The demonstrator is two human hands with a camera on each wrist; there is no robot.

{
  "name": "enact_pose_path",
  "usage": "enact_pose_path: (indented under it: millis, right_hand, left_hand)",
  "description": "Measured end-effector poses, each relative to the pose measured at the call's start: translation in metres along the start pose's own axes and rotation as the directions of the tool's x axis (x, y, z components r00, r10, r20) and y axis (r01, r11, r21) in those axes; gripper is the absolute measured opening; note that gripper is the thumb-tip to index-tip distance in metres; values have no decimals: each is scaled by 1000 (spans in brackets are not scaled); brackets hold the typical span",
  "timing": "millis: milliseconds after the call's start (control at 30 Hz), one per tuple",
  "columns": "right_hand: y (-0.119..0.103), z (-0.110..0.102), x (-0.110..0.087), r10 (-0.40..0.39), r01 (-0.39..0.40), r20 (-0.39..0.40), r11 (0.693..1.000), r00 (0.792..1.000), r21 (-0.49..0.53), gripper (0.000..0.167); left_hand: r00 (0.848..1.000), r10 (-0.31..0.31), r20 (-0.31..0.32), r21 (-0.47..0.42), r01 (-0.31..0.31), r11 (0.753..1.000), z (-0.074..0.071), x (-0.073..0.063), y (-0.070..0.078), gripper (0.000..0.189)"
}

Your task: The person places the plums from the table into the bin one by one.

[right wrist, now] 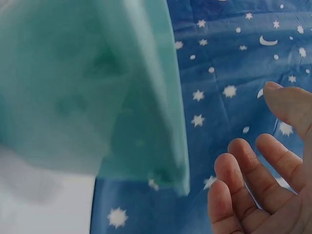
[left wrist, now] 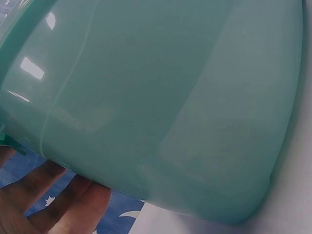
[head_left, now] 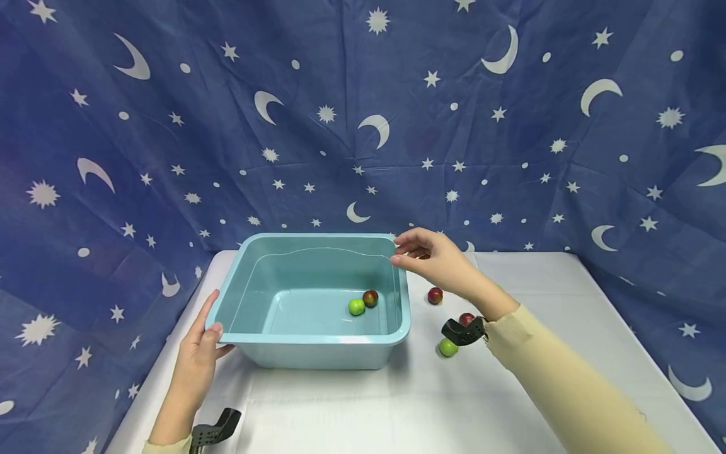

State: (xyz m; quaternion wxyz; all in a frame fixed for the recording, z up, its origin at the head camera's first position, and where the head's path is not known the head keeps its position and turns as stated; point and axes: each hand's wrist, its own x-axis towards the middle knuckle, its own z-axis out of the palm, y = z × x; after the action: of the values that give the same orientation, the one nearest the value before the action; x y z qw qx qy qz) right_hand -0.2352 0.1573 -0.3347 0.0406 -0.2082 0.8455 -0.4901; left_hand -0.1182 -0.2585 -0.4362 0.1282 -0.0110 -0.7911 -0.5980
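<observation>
A light-blue plastic basin (head_left: 317, 356) stands on the white table. My left hand (head_left: 193, 362) grips its left side near the front corner, thumb over the rim and fingers against the outer wall; the left wrist view shows those fingers (left wrist: 87, 209) along the basin's edge. My right hand (head_left: 439, 261) is by the back right corner, overlapping the rim in the head view. In the right wrist view its loosely bent fingers (right wrist: 243, 175) hold nothing and show a gap to the basin wall (right wrist: 73, 87). Inside the basin lie a small green fruit (head_left: 357, 307) and a dark red one (head_left: 370, 298).
Right of the basin, a red fruit (head_left: 435, 296), another red fruit (head_left: 467, 319) and a green fruit (head_left: 448, 347) lie on the white table cloth (head_left: 544, 296), partly under my right forearm. A blue star-and-moon curtain (head_left: 317, 170) hangs behind the table and along its sides.
</observation>
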Motion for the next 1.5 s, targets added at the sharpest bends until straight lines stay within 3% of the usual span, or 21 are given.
enact_pose_path:
  millis: [300, 667, 867, 1133, 1500]
  right_hand:
    - [44, -21, -36, 54, -57, -72, 997, 996, -43, 44]
    - [105, -44, -77, 147, -164, -186, 983, 972, -79, 50]
    - [130, -52, -96, 267, -289, -213, 954, 940, -75, 60]
    - [162, -58, -113, 315, -339, -262, 939, 912, -49, 69]
    - [194, -59, -130, 490, -500, -273, 865, 828, 35, 84]
  left_hand:
    - [1000, -7, -3, -2, 7, 1000, 0, -1, 1, 52]
    - [1000, -20, 3, 8, 20, 1000, 0, -1, 0, 52]
    - [1000, -19, 3, 20, 18, 1000, 0, -2, 2, 52]
    - [1000, -12, 4, 3, 12, 1000, 0, -2, 2, 52]
    - [1000, -7, 2, 5, 7, 1000, 0, -2, 0, 52]
